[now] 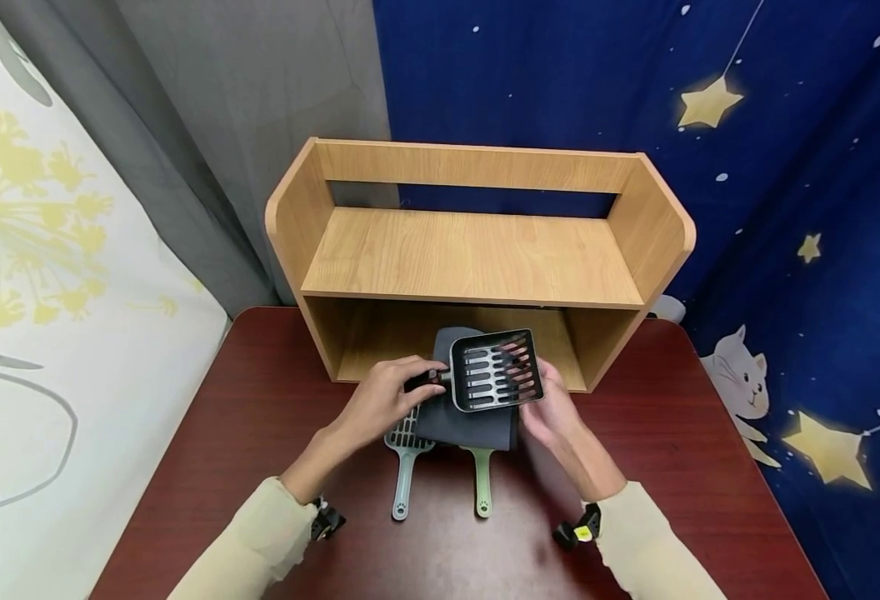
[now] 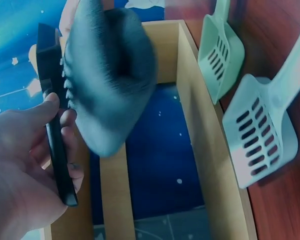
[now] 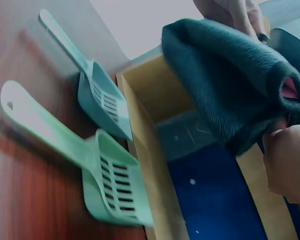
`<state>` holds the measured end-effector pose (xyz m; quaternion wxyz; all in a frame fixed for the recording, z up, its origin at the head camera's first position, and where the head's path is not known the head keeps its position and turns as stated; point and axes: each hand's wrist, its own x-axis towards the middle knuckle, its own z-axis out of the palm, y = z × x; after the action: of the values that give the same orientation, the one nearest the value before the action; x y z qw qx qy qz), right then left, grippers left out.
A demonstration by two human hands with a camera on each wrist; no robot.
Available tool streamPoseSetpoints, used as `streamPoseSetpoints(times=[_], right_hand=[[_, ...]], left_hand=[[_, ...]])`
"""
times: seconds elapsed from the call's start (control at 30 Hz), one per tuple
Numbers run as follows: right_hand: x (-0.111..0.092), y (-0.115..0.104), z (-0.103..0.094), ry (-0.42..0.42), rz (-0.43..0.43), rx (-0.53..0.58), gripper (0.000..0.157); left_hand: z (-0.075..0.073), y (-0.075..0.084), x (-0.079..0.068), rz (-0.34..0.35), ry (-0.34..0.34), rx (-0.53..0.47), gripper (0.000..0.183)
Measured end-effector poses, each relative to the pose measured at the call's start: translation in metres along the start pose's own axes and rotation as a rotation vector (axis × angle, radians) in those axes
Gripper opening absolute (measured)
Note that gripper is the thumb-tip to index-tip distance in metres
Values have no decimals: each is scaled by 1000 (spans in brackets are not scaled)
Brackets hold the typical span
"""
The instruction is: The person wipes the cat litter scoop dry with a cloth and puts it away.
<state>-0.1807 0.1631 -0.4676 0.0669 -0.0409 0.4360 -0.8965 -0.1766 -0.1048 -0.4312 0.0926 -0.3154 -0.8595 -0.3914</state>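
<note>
The hands meet just in front of the shelf [image 1: 477,254]. The left hand [image 1: 391,396] grips the handle of a black scoop [image 1: 485,375], its fingers and thumb curled round it. The right hand [image 1: 552,408] grasps a dark gray cloth [image 1: 470,429], folded thickly behind the scoop; whether cloth and scoop touch, I cannot tell.

Work on the black scoop looks under way, judging by the cloth brought up behind it; how much of it has been done does not show. The scoop is off the desk [image 1: 710,467], raised before the shelf's lower opening. Setting it down is not yet done.

Its long axis runs roughly parallel to the shelf's front edge. The handle points toward the shelf's left end, the slotted basket toward its right end, with the slots turned up to the head camera.

Farther out, a pale blue scoop [image 1: 406,467] and a green scoop [image 1: 482,483] lie on the desk before the shelf, baskets toward it and handles pointing away, toward the person. Neither is held; whether they have had their turn cannot be told.
</note>
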Motion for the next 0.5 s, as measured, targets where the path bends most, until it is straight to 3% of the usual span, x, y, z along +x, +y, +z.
streamPoseSetpoints(times=[0.1, 0.2, 0.5], right_hand=[[-4, -15, -9, -38, -1, -5, 43], [-8, -31, -19, -89, -39, 0, 43], [-23, -68, -33, -114, -92, -91, 44]], left_hand=[[-3, -5, -3, 26, -3, 31, 30], [-5, -11, -7, 39, -2, 66, 30], [-8, -19, -16, 22, -13, 156, 29]])
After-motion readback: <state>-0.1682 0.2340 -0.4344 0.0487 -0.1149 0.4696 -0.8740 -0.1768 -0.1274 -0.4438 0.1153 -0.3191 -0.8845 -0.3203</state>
